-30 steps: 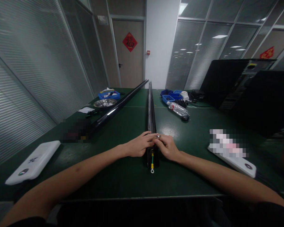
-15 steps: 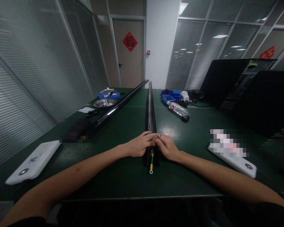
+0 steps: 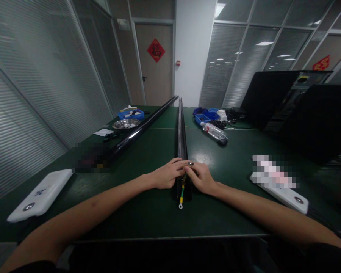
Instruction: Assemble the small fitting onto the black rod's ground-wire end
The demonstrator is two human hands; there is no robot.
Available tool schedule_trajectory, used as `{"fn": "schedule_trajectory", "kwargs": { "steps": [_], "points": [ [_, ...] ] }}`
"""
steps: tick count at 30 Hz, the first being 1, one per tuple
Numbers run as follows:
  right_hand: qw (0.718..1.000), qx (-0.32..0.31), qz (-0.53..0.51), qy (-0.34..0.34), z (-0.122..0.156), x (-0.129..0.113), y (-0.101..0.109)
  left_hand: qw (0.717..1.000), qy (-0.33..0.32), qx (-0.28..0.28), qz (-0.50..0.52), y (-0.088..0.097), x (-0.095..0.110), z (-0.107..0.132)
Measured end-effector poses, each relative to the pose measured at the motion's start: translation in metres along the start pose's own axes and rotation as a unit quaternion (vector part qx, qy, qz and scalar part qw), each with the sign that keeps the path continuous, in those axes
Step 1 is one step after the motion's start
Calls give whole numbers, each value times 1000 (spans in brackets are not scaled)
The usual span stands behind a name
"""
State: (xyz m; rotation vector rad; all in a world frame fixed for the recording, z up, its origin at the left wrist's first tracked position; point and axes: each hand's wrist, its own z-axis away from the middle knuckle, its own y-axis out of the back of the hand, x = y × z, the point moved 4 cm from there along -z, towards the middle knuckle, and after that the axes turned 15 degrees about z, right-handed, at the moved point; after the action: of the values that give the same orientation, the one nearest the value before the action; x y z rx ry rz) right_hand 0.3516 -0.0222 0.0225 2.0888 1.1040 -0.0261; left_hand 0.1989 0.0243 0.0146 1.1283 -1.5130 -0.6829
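Note:
A long black rail runs away from me down the middle of the table. My left hand is closed on its near part, with fingers lying across the top. From the other side, my right hand is pinched over the rail, its fingertips meeting those of the left. A small shiny metal part shows at the right fingertips; its kind is unclear. Below the hands, a short green-and-yellow wire sticks out towards me, ending in a ring terminal. The rail under my fingers is hidden.
Another long black rail lies slanting on the left. White panels flank both arms. A metal bowl and blue tray stand back left; blue bins, a plastic bottle and dark monitors are on the right.
The ring terminal and wire have shifted slightly left and up. The shiny metal part has turned a little at my right fingertips. The left hand has hardly moved.

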Motion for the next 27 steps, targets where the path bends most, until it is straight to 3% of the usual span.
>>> {"fn": "schedule_trajectory", "kwargs": {
  "steps": [27],
  "points": [
    [999,-31,-27,21,0,2,0,1000,-3,6,8,2,3,-1]
  ]
}}
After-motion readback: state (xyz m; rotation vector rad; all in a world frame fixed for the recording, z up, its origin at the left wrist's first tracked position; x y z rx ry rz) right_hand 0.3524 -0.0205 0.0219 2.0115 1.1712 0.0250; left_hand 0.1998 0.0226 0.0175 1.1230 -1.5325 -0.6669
